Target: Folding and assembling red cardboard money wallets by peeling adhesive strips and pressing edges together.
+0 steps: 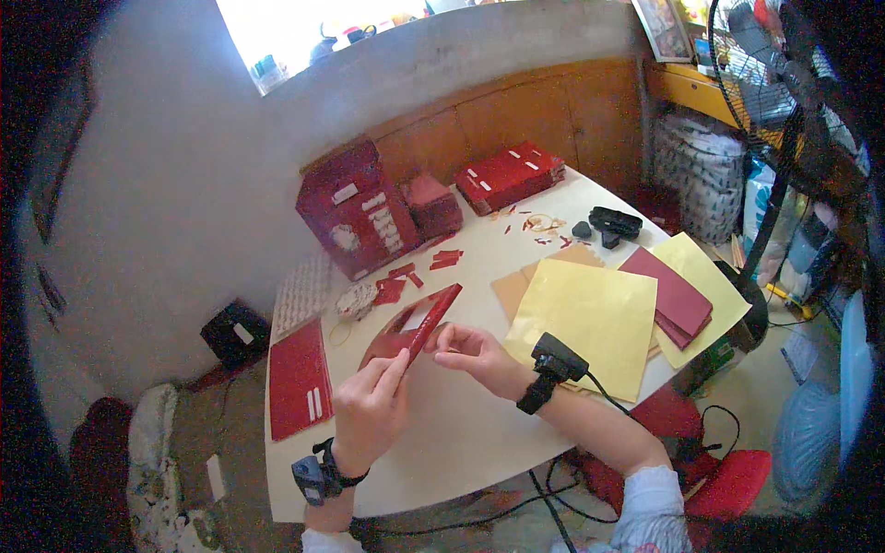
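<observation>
Above the near half of the white table (479, 433), my left hand (371, 405) grips a thin dark red file box (419, 321) by its near end. It is tilted, with its narrow edge turned up and a whitish patch on its face. My right hand (472, 358) is beside that edge, its thumb and fingers curled together; whatever they may pinch is too small to make out. On the left side of the table lies a flat red folder (297, 382) with white strips. Small red pieces (392, 288) and a pile of white bits (355, 300) are scattered beyond my left hand.
Yellow sheets (585, 313) and dark red cards (673, 300) lie on the right. Red stacks (355, 207), (510, 175) stand along the back. A black device (615, 221) rests near the far right edge. Beyond it stands a fan (761, 83). Cables hang below the table.
</observation>
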`<act>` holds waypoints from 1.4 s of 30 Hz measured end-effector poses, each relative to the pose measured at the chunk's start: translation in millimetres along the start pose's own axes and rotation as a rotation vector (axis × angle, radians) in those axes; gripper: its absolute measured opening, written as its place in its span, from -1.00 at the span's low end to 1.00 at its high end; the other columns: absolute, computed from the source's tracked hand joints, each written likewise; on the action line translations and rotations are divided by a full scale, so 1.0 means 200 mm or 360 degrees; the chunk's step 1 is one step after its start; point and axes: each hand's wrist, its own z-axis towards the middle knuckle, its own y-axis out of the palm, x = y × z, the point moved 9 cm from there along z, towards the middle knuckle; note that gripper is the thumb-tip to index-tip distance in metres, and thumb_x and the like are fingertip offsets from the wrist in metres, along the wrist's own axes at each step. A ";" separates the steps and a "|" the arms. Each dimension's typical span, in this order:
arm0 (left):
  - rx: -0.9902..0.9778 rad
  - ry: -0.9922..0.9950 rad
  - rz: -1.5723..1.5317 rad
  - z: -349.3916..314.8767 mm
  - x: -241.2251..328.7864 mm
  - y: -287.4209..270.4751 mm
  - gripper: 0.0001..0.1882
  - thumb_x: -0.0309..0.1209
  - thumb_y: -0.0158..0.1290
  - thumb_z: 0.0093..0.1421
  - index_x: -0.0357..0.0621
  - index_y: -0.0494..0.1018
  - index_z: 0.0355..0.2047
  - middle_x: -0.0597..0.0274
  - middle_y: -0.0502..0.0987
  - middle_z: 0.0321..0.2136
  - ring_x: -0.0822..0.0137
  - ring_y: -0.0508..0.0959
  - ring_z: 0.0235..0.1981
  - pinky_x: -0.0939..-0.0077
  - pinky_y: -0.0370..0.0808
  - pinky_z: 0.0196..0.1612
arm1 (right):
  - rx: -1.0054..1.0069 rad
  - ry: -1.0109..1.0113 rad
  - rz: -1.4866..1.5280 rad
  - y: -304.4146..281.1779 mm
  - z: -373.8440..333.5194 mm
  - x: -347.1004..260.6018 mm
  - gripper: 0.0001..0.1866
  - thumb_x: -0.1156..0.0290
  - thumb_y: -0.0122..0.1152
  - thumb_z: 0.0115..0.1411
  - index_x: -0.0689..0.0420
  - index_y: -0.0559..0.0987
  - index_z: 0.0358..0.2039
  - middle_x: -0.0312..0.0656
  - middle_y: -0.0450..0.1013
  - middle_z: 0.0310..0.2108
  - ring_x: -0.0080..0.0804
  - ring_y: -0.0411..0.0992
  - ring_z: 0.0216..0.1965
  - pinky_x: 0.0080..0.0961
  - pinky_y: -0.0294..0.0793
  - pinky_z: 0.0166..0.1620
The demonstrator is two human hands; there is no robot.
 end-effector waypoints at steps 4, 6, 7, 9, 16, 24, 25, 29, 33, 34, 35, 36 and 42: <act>-0.0015 0.0018 0.0031 0.00 0.00 0.01 -0.67 -0.55 0.11 -0.05 -0.14 0.51 -0.20 0.17 0.51 -0.49 0.19 0.52 -0.59 0.42 0.46 -0.54 | 0.0050 -0.0002 0.0090 0.01 0.00 0.01 -0.89 0.42 0.17 0.12 0.07 0.41 -0.44 -0.39 0.36 -0.28 -0.65 0.30 -0.20 -0.62 0.27 -0.09; -0.0023 0.0045 0.0103 -0.01 0.01 0.02 -0.67 -0.57 0.11 -0.05 -0.15 0.51 -0.21 0.18 0.50 -0.52 0.20 0.51 -0.60 0.42 0.45 -0.54 | 0.0078 -0.0012 0.0120 0.01 0.00 0.01 -0.91 0.44 0.17 0.13 0.08 0.42 -0.43 -0.43 0.36 -0.33 -0.67 0.31 -0.24 -0.65 0.27 -0.12; -0.0025 0.0044 0.0104 -0.01 0.01 0.02 -0.67 -0.57 0.11 -0.05 -0.15 0.51 -0.21 0.18 0.50 -0.52 0.20 0.51 -0.60 0.42 0.45 -0.54 | 0.0078 -0.0011 0.0122 0.01 0.00 0.02 -0.91 0.44 0.17 0.13 0.08 0.42 -0.43 -0.43 0.36 -0.33 -0.67 0.31 -0.24 -0.65 0.27 -0.12; -0.0018 0.0046 0.0108 -0.01 0.02 0.02 -0.69 -0.57 0.11 -0.05 -0.16 0.52 -0.22 0.18 0.50 -0.52 0.22 0.52 -0.60 0.44 0.45 -0.55 | 0.0149 -0.0013 0.0086 -0.01 0.01 0.04 -0.92 0.45 0.16 0.13 0.08 0.43 -0.43 -0.44 0.37 -0.36 -0.70 0.30 -0.27 -0.67 0.27 -0.14; 0.0009 0.0057 0.0108 -0.02 0.03 0.02 -0.73 -0.57 0.11 -0.06 -0.17 0.50 -0.27 0.16 0.51 -0.50 0.20 0.53 -0.58 0.41 0.44 -0.56 | 0.0226 -0.0045 0.0148 -0.01 0.00 0.04 -0.88 0.36 0.18 0.13 0.11 0.48 -0.43 -0.47 0.37 -0.44 -0.71 0.30 -0.33 -0.70 0.29 -0.20; 0.0093 0.0173 0.0091 -0.04 0.05 0.03 -0.82 -0.57 0.09 -0.08 -0.19 0.45 -0.39 0.20 0.52 -0.45 0.25 0.52 -0.54 0.42 0.40 -0.54 | 0.0264 0.0072 0.0261 0.00 -0.01 0.04 -0.91 0.43 0.18 0.11 0.09 0.45 -0.46 -0.43 0.38 -0.41 -0.70 0.29 -0.36 -0.71 0.26 -0.23; 0.0092 0.0172 0.0090 -0.04 0.05 0.03 -0.82 -0.57 0.09 -0.08 -0.19 0.45 -0.39 0.20 0.52 -0.45 0.25 0.52 -0.54 0.42 0.40 -0.54 | 0.0264 0.0074 0.0262 0.01 -0.01 0.03 -0.91 0.43 0.18 0.11 0.09 0.45 -0.46 -0.43 0.38 -0.41 -0.70 0.29 -0.36 -0.71 0.26 -0.23; 0.0097 0.0205 0.0134 -0.05 0.06 0.04 -0.83 -0.55 0.08 -0.07 -0.19 0.45 -0.40 0.19 0.52 -0.45 0.26 0.52 -0.53 0.43 0.39 -0.54 | 0.0300 0.0056 0.0245 0.00 -0.01 0.02 -0.91 0.43 0.18 0.10 0.09 0.45 -0.48 -0.43 0.35 -0.44 -0.70 0.27 -0.37 -0.71 0.25 -0.26; 0.0079 0.0195 0.0130 -0.05 0.06 0.05 -0.82 -0.56 0.08 -0.08 -0.20 0.46 -0.39 0.18 0.52 -0.44 0.26 0.52 -0.52 0.43 0.39 -0.53 | 0.0345 0.0083 0.0281 -0.01 -0.01 0.04 -0.91 0.45 0.18 0.10 0.09 0.44 -0.49 -0.43 0.34 -0.43 -0.69 0.28 -0.37 -0.70 0.26 -0.25; 0.0075 0.0193 0.0131 -0.05 0.06 0.05 -0.82 -0.56 0.08 -0.08 -0.20 0.46 -0.39 0.18 0.52 -0.44 0.26 0.52 -0.52 0.43 0.39 -0.53 | 0.0344 0.0086 0.0284 -0.01 -0.01 0.05 -0.91 0.45 0.18 0.10 0.09 0.44 -0.49 -0.43 0.34 -0.43 -0.69 0.28 -0.37 -0.70 0.26 -0.25; 0.0064 0.0187 0.0136 -0.05 0.05 0.05 -0.81 -0.56 0.08 -0.08 -0.20 0.46 -0.38 0.18 0.52 -0.43 0.26 0.52 -0.52 0.43 0.39 -0.53 | 0.0346 0.0073 0.0312 -0.01 -0.01 0.06 -0.91 0.45 0.18 0.10 0.10 0.44 -0.49 -0.42 0.34 -0.42 -0.69 0.29 -0.37 -0.69 0.26 -0.25; 0.0057 0.0183 0.0140 -0.05 0.06 0.05 -0.81 -0.57 0.08 -0.09 -0.20 0.46 -0.38 0.17 0.52 -0.43 0.26 0.52 -0.51 0.43 0.39 -0.52 | 0.0348 0.0058 0.0337 -0.01 -0.01 0.06 -0.90 0.46 0.18 0.10 0.10 0.44 -0.50 -0.41 0.35 -0.42 -0.68 0.29 -0.37 -0.69 0.27 -0.24; 0.0080 0.0177 0.0135 -0.06 0.06 0.05 -0.79 -0.58 0.09 -0.11 -0.21 0.46 -0.37 0.17 0.51 -0.42 0.25 0.51 -0.52 0.41 0.41 -0.51 | 0.0365 0.0034 0.0265 -0.02 -0.01 0.07 -0.87 0.35 0.21 0.10 0.10 0.46 -0.45 -0.41 0.39 -0.46 -0.68 0.32 -0.35 -0.68 0.27 -0.21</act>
